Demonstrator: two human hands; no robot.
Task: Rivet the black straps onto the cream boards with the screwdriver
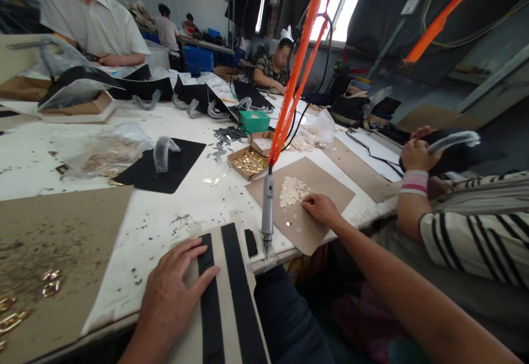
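Observation:
My left hand [176,278] lies with fingers spread on a beige panel [230,303] with two black strips, which rests against the table's front edge and runs toward my lap. Thumb and fingertips touch the left strip. To the right, my right hand [321,208] has its fingers pinched together at the edge of a pile of small pale washers [291,190] on a brown cardboard sheet [330,185]. Whatever sits between those fingertips is hidden. Between my hands a grey power screwdriver [268,204] hangs upright, tip down, from an orange strap [289,99]; neither hand touches it.
A box of gold-coloured pieces [249,162] stands behind the screwdriver. A black panel with a wrapped handle [182,168] lies further left. Gold buckles [50,284] rest on cardboard at front left. A co-worker's hands [417,151] hold a black piece close on my right.

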